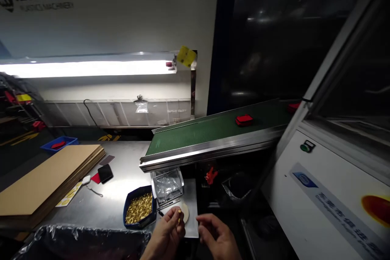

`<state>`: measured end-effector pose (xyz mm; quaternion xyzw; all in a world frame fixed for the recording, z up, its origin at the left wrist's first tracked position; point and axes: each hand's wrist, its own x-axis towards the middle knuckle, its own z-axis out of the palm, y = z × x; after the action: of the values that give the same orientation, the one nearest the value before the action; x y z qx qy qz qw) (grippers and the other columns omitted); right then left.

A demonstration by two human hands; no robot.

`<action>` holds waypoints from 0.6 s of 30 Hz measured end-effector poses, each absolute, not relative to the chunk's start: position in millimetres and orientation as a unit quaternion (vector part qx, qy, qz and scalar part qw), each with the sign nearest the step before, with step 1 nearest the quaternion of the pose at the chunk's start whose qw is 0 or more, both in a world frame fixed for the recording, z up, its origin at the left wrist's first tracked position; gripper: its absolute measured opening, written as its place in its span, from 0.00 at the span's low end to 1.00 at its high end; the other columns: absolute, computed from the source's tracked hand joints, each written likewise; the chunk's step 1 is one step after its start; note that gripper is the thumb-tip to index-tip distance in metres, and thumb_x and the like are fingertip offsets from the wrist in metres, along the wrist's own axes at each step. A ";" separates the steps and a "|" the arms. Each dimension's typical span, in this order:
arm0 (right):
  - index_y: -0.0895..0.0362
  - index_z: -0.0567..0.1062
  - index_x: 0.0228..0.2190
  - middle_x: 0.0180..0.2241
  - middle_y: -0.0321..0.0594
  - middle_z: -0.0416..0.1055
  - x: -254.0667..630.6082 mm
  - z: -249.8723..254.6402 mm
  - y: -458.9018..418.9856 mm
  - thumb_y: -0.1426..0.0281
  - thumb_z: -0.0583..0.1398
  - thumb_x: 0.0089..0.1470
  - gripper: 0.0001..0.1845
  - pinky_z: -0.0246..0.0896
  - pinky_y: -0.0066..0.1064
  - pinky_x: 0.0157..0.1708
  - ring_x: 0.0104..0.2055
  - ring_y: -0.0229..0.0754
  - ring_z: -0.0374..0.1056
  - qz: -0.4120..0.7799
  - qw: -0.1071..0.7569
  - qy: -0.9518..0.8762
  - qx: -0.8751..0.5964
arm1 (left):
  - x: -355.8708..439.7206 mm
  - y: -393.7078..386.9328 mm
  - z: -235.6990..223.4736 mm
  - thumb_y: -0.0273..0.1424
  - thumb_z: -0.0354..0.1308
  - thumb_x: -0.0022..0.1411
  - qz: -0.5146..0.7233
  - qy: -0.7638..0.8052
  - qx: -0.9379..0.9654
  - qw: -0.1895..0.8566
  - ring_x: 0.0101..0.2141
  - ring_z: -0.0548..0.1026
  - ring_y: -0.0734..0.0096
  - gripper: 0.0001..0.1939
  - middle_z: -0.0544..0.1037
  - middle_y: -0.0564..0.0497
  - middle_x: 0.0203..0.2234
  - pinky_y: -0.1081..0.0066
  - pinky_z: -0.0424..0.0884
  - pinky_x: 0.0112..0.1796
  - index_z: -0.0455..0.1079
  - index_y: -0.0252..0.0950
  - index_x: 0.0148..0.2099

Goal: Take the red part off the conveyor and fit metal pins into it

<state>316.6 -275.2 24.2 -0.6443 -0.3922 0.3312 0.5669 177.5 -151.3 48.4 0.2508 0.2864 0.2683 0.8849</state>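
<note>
White machine housing (pixel 329 195) fills the right side, with a green button (pixel 305 146) on its sloped face. A green conveyor (pixel 213 128) slopes up to the right from the steel table (pixel 128 162); one red part (pixel 244 120) lies on the belt, well up from its lower end. A stack of cardboard (pixel 45 178) lies on the table's left side, a black phone (pixel 105 173) just beside its corner. A lit lamp (pixel 88 68) runs along the wall above. Below the conveyor's lower end stands a clear box (pixel 167 187); just left of it a blue tray (pixel 139 208) holds many small brass pieces. A pale round disc (pixel 184 213) lies on the table by the box. Left hand (pixel 167 231): fingers closed, pinching a small brass piece (pixel 179 211) above the disc, near the tray. Right hand (pixel 217 235): fingers loosely curled and open, holding nothing, just right of the left hand.
</note>
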 end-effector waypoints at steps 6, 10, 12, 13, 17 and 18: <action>0.51 0.81 0.39 0.34 0.42 0.70 355.5 85.9 -280.6 0.62 0.61 0.58 0.11 0.66 0.32 0.37 0.36 0.40 0.70 0.285 0.642 -0.481 -0.525 | 235.1 -202.8 57.9 0.35 0.79 0.37 0.217 0.287 0.243 0.901 0.19 0.65 0.85 0.27 0.70 0.55 0.20 0.82 0.61 0.22 0.73 0.29 0.36; 0.55 0.79 0.34 0.30 0.41 0.71 380.3 80.9 -303.3 0.59 0.61 0.58 0.13 0.64 0.30 0.35 0.33 0.40 0.69 0.306 0.664 -0.432 -0.529 | 262.4 -226.5 64.7 0.35 0.77 0.43 0.220 0.286 0.249 0.899 0.18 0.66 0.84 0.22 0.69 0.55 0.17 0.83 0.59 0.22 0.72 0.29 0.35; 0.57 0.76 0.33 0.26 0.39 0.70 391.7 77.6 -313.4 0.56 0.59 0.60 0.17 0.64 0.29 0.32 0.29 0.38 0.68 0.339 0.680 -0.378 -0.528 | 275.6 -235.9 70.4 0.34 0.76 0.46 0.215 0.283 0.253 0.900 0.18 0.66 0.84 0.20 0.72 0.53 0.20 0.83 0.59 0.22 0.71 0.30 0.35; 0.58 0.75 0.33 0.25 0.38 0.70 397.7 76.5 -318.0 0.54 0.59 0.60 0.19 0.63 0.29 0.30 0.28 0.37 0.67 0.352 0.688 -0.349 -0.529 | 282.4 -239.6 73.1 0.33 0.76 0.46 0.213 0.281 0.256 0.900 0.19 0.67 0.84 0.20 0.73 0.52 0.21 0.83 0.59 0.23 0.71 0.31 0.36; 0.59 0.74 0.34 0.28 0.42 0.73 422.8 74.3 -334.8 0.51 0.59 0.57 0.22 0.64 0.29 0.31 0.27 0.36 0.67 0.352 0.704 -0.282 -0.549 | 309.9 -249.2 80.7 0.33 0.76 0.45 0.197 0.274 0.273 0.901 0.21 0.68 0.82 0.20 0.75 0.52 0.24 0.81 0.61 0.24 0.70 0.32 0.36; 0.59 0.74 0.34 0.30 0.43 0.74 428.5 73.8 -338.5 0.50 0.60 0.57 0.23 0.64 0.29 0.31 0.27 0.36 0.67 0.352 0.709 -0.268 -0.549 | 316.3 -250.8 82.0 0.33 0.77 0.45 0.191 0.272 0.277 0.901 0.21 0.69 0.82 0.20 0.75 0.52 0.24 0.81 0.62 0.25 0.71 0.32 0.35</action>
<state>428.5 -338.5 73.8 -0.5494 -0.2685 0.3520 0.7087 316.3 -250.8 82.0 0.2773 0.2717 0.1914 0.9015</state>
